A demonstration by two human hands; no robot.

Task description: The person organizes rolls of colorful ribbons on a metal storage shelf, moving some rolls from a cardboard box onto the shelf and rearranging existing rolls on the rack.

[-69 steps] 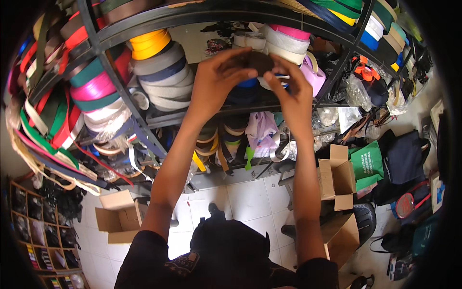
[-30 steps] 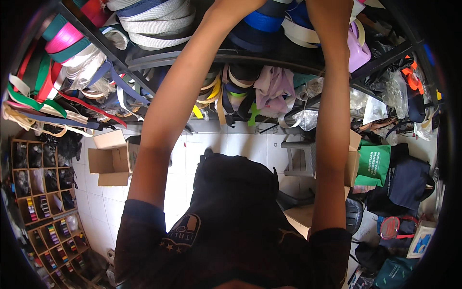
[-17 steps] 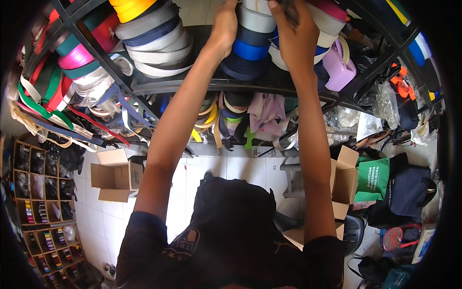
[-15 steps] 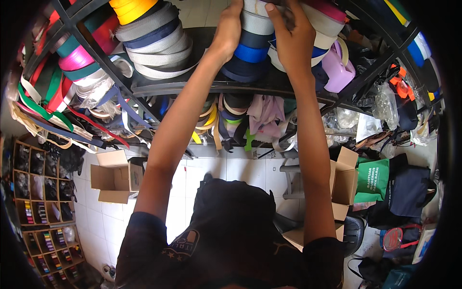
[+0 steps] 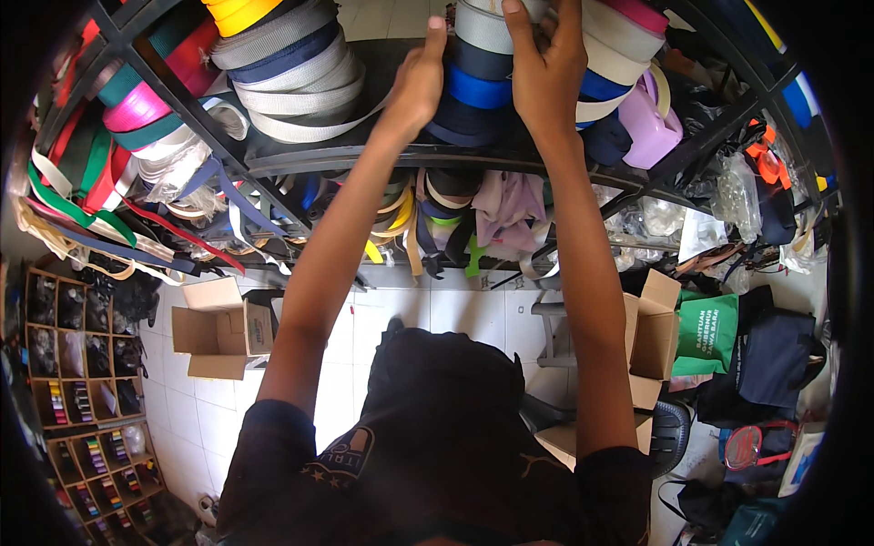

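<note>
A stack of webbing rolls stands at the top middle on a dark shelf: a pale grey webbing roll (image 5: 483, 32) above a dark one, a blue webbing roll (image 5: 480, 88) and a navy webbing roll (image 5: 464, 124). My right hand (image 5: 549, 77) presses against the stack's right side, thumb across the pale grey roll, fingers curled along its side and partly hidden. Just left of the stack is my left hand (image 5: 418, 86), a narrow gap between them. Its thumb points up, its other fingers are mostly hidden, and nothing shows in it.
More webbing rolls (image 5: 296, 91) are piled on the left, with cream rolls (image 5: 614, 55) and a lilac plastic object (image 5: 651, 123) on the right. Black shelf bars (image 5: 196, 118) slant along both sides. Below are open cardboard boxes (image 5: 218, 329) and a green bag (image 5: 706, 337).
My left hand has come off the stack and shifted slightly left and down. My right hand stays at the stack, a little lower. The view has shifted slightly.
</note>
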